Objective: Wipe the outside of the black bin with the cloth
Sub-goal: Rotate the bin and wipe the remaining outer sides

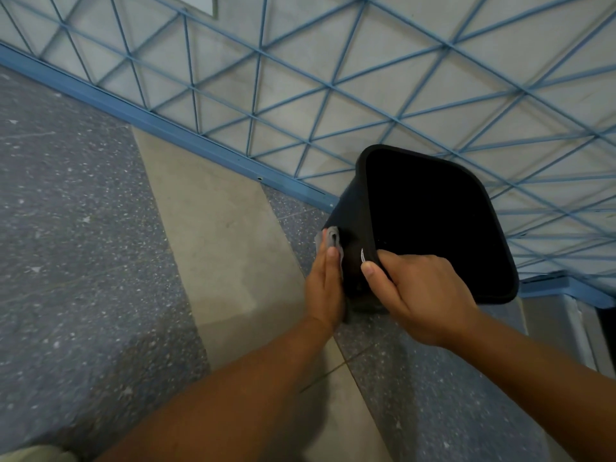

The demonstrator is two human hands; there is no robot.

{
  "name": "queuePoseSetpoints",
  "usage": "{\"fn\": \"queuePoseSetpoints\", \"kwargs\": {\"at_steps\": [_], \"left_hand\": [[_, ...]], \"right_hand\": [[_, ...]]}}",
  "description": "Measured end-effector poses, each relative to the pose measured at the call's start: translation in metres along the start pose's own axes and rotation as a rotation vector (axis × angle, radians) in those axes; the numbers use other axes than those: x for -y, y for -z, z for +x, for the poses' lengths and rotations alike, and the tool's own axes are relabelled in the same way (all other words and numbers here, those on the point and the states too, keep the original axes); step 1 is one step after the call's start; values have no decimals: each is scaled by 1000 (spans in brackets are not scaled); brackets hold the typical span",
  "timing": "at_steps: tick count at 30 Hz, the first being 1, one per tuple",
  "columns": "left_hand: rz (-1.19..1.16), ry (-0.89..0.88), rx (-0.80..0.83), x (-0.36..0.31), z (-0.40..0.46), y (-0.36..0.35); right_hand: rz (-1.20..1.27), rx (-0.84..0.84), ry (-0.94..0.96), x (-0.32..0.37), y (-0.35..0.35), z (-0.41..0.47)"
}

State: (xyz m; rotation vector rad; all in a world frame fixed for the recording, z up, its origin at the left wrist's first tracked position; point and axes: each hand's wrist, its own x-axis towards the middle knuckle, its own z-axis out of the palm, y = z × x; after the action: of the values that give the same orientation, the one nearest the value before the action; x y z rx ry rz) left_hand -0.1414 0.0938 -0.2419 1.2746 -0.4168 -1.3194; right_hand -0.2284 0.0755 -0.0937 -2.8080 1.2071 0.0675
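Fingers of left hand [325, 288] flat, pressing grey cloth [330, 240] against black bin [433, 225] at frame centre; right hand [423, 295] grips its rim.

The black bin [430, 225] is tipped with its open mouth facing the camera, on the right of the scene. The right hand [423, 295] grips its near rim. The left hand [325, 288] presses a grey cloth [328, 238] flat against the bin's left outer wall. Below lies a speckled floor [83, 228], and a blue grille [333, 78] stands on the far side.
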Motion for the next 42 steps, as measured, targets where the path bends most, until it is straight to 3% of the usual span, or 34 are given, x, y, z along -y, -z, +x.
{"fn": "queuePoseSetpoints", "kwargs": {"at_steps": [4, 7, 9, 12, 17, 25, 33, 42], "left_hand": [[352, 94, -6, 16, 10, 25], [448, 164, 56, 6, 19, 37], [427, 227, 34, -6, 30, 43], [197, 307, -105, -28, 46, 59], [45, 232, -227, -47, 65, 87], [37, 154, -119, -56, 61, 81], [-27, 132, -65, -60, 54, 81], [-32, 192, -35, -73, 40, 77]], "right_hand": [[-14, -6, -4, 1, 0, 1], [-14, -18, -26, 4, 1, 0], [-8, -22, -34, 5, 1, 1], [-4, -27, -55, 7, 1, 0], [-35, -40, -140, 14, 3, 8], [-29, -21, -302, 21, 14, 48], [218, -21, -542, 12, 5, 87], [355, 72, -512, 9, 18, 78]]}}
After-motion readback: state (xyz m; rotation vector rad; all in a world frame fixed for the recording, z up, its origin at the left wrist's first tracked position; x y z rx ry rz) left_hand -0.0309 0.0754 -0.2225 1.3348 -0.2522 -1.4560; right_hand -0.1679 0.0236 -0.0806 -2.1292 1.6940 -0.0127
